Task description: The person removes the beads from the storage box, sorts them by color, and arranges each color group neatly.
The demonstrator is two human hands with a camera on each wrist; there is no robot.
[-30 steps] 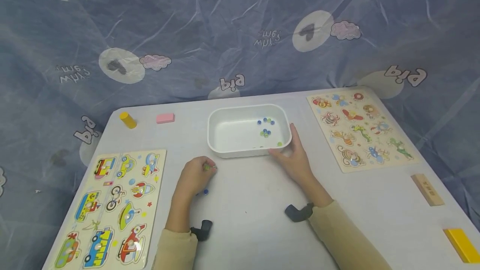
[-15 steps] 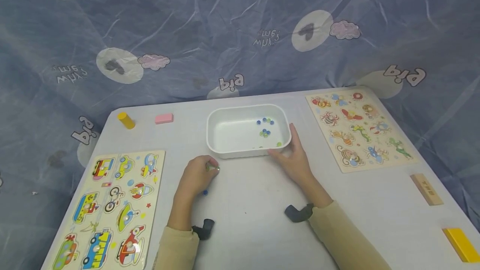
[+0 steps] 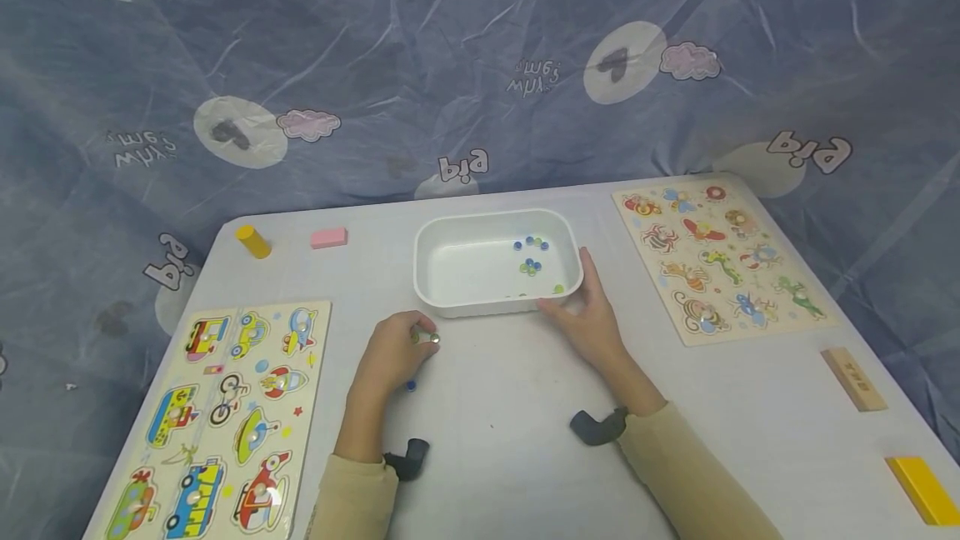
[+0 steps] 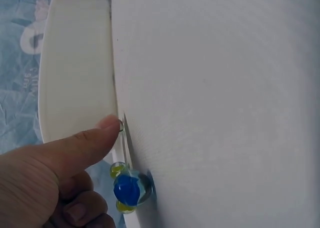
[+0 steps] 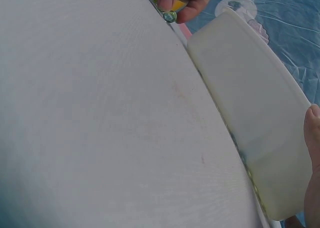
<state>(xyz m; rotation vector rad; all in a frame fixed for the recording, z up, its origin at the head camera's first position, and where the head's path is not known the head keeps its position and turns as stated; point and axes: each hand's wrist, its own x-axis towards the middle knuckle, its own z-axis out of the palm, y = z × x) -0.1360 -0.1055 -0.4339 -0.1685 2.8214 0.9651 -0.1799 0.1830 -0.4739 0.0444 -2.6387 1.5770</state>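
Observation:
My left hand [image 3: 392, 352] is low over the table, left of the white tray's front corner, pinching a clear glass marble [image 3: 435, 338] between thumb and forefinger. In the right wrist view that marble [image 5: 170, 16] shows a green-blue tint at the fingertips. A blue marble [image 4: 127, 189] lies on the table by the curled fingers, with yellow-green marbles [image 4: 117, 169] beside it. At the right front corner of the white tray [image 3: 472, 263], my right hand [image 3: 592, 323] grips the rim, thumb in front and fingers along the side. Several blue and green marbles [image 3: 530, 264] lie inside the tray.
A vehicle puzzle board [image 3: 232, 407] lies at left, and an insect puzzle board [image 3: 720, 261] at right. Near the back left are a yellow cylinder [image 3: 253, 242] and a pink block [image 3: 328, 237]. A wooden block [image 3: 853, 379] and a yellow block [image 3: 922, 490] lie along the right edge.
My left hand has shifted slightly right, and the clear marble now shows more plainly between thumb and forefinger. The right hand and the tray have stayed in place.

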